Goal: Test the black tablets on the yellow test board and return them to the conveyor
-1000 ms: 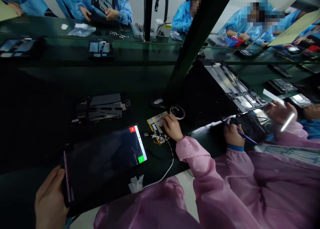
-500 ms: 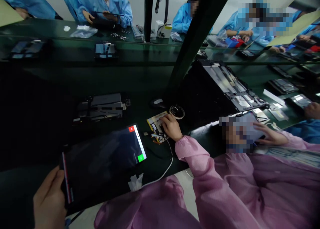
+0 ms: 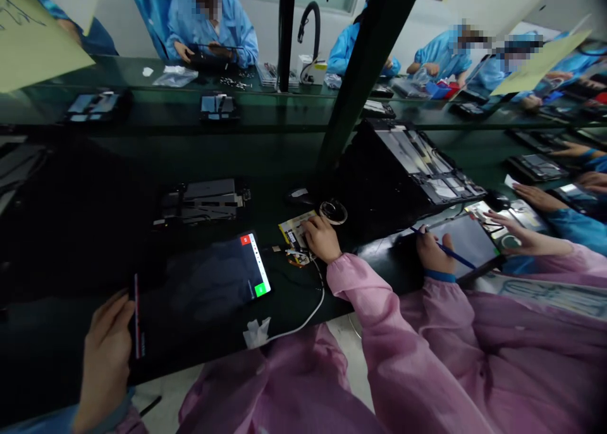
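A tablet screen (image 3: 199, 285) lies on the dark bench, mostly black, with a white strip and red and green squares along its right end. My left hand (image 3: 108, 339) grips the tablet's left edge, its fingers at the rim and its thumb hidden. My right hand (image 3: 323, 238) has its fingers curled onto a flat, yellow-edged piece (image 3: 293, 226) that looks like a battery pack. Beside those fingers are a small circuit board with wires (image 3: 298, 257) and a white cable (image 3: 323, 295). Clear tape (image 3: 257, 333) sticks to the bench's front edge.
A stack of dark tablet housings (image 3: 417, 162) stands right of the post (image 3: 353, 73). Behind the screen lies an opened tablet (image 3: 203, 200), near a mouse (image 3: 301, 195) and a tape roll (image 3: 333, 211). At right, a co-worker's hand (image 3: 434, 254) holds a blue pen over another tablet (image 3: 467, 241).
The view has shifted slightly. My left hand remains at the tablet's edge and my right hand on the yellow-edged piece. The co-worker's pen now shows clearly over their tablet.
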